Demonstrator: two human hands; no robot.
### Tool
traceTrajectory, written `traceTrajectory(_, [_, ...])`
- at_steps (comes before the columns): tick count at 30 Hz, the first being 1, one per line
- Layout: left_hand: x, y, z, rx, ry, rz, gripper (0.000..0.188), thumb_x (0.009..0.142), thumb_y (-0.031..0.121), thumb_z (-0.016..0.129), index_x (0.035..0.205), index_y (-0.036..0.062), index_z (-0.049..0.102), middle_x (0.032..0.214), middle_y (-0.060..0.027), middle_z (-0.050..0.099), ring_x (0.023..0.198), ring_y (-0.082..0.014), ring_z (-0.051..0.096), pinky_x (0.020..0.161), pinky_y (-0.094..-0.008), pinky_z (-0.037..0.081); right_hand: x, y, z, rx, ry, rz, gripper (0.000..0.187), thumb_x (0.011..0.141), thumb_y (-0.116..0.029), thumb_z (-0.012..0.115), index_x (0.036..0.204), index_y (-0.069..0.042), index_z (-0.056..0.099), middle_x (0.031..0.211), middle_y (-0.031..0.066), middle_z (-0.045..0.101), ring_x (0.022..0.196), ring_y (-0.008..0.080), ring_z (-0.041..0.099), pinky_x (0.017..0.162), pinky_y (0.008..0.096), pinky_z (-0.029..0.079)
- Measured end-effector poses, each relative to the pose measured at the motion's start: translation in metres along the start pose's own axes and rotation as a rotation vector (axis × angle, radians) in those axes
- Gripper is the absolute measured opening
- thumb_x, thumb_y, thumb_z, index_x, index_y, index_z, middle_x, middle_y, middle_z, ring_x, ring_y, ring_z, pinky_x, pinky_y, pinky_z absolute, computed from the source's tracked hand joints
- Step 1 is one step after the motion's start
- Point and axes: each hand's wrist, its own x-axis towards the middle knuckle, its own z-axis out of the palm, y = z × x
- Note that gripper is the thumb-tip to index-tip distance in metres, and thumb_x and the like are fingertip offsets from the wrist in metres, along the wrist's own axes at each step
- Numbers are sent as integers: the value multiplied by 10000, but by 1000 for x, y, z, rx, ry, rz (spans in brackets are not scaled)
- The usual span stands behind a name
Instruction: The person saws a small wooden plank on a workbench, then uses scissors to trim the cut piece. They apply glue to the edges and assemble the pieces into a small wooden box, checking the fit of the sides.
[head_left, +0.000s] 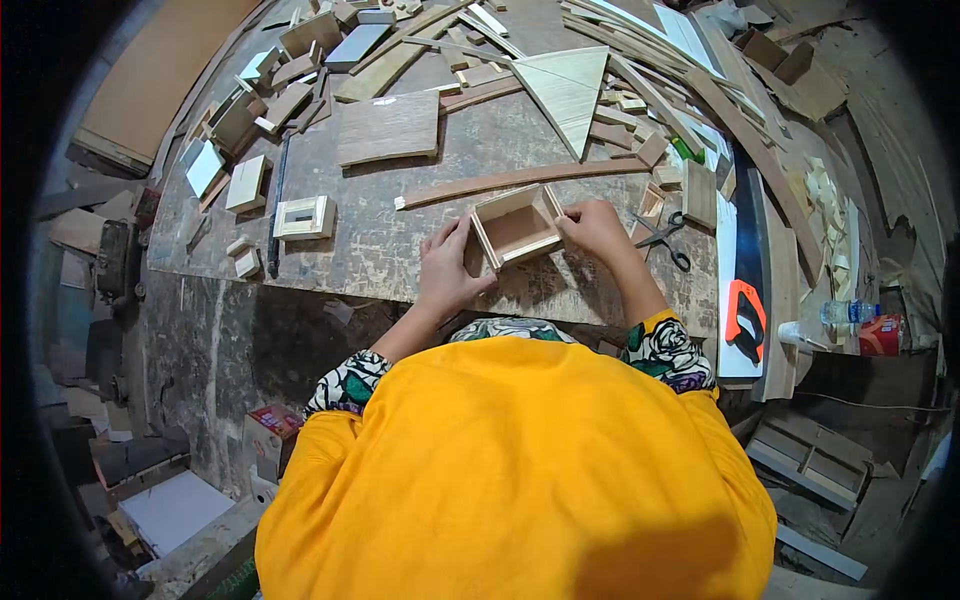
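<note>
A small open wooden box (517, 224) of pale wood is tilted between my hands near the table's front edge, its hollow inside facing up. My left hand (450, 268) is closed along the box's left wall, thumb toward the front corner. At the opposite wall, my right hand (597, 232) has its fingers curled and pinched at the upper edge. Whether a small piece sits inside that pinch is hidden. To the left stands a small wooden block with a framed slot (304, 218). Black-handled scissors (665, 240) lie just right of my right forearm.
A long wooden strip (520, 186) lies beyond the box, with a square board (388, 130) and a triangular panel (567, 92) farther back. Wood offcuts crowd the far side. An orange-handled saw (745, 322) rests at the right edge, near a plastic bottle (848, 312).
</note>
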Motion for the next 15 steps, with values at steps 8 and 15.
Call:
traceTrajectory(8, [5,-2,11,42,24,-20,1004,552,325,814,1399,41,356,1235,-160,552,1256,-311,418,1036,-456,274,9,9,-4,-2,-46,77,322,747,-315,608,912,-50,690,797,204,646,735,372,635,696,401,505])
traceTrajectory(15, [26,12,30,73,-12,-94,1013,529,372,837,1375,47,384,1164,-146,563,1193,-302,453,1009,-462,285,22,28,-12,49,2,175,364,766,-348,613,923,-29,692,709,168,660,648,281,651,646,367,502])
